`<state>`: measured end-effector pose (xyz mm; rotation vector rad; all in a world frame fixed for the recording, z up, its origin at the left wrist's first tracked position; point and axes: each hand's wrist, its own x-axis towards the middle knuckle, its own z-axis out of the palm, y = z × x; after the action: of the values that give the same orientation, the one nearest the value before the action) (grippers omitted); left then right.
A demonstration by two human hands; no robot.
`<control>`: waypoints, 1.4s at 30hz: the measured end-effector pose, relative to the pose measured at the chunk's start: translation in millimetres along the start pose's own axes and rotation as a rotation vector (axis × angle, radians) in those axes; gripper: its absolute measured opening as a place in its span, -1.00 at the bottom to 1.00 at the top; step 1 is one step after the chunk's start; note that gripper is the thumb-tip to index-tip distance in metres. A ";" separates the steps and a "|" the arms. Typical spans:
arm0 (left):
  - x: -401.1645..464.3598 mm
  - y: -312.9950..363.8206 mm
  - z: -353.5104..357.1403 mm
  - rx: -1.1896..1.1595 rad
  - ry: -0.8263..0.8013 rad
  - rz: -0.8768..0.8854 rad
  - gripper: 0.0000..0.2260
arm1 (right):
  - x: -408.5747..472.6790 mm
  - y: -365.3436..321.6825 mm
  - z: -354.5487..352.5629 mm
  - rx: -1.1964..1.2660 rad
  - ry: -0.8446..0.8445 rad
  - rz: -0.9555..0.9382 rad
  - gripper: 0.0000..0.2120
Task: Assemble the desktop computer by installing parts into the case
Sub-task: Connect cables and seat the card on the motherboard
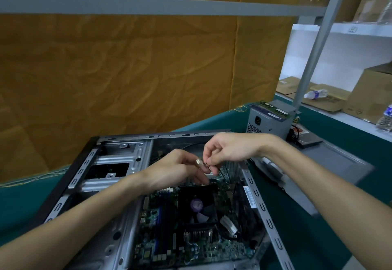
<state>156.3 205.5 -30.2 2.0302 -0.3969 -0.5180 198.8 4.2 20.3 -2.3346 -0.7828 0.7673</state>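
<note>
Currently: left hand [180, 170] and right hand [229, 150] pinch small connector [199, 161] at frame centre | Risk: slipping, it drops into case [135, 155] onto motherboard [169, 227].

One open case [135, 163]; one power supply [267, 121]; two hands [176, 170], three bottles [316, 94]

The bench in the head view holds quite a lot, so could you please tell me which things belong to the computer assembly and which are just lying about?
Part of the job:
- open case
- motherboard with its fan
- small connector pinched between left hand and right hand
- power supply, probably awaiting fitting

Lying about:
- water bottles
- cardboard boxes
</note>
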 end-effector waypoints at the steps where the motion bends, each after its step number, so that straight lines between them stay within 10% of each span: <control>1: -0.9 -0.3 -1.6 -0.033 -0.010 -0.020 -0.75 | -0.6 0.8 -0.4 0.007 -0.002 -0.005 -0.88; 32: 7.6 -2.5 23.5 -0.516 0.306 0.001 -0.76 | 4.6 35.8 5.4 0.190 0.159 -0.220 -0.93; 42: 7.5 3.2 9.9 -0.552 0.167 0.043 -0.85 | 5.3 38.9 8.8 0.185 0.188 -0.241 -0.94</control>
<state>157.5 193.1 -33.2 1.5125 -0.1691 -0.3761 210.1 -15.8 -12.7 -2.0660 -0.8515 0.4866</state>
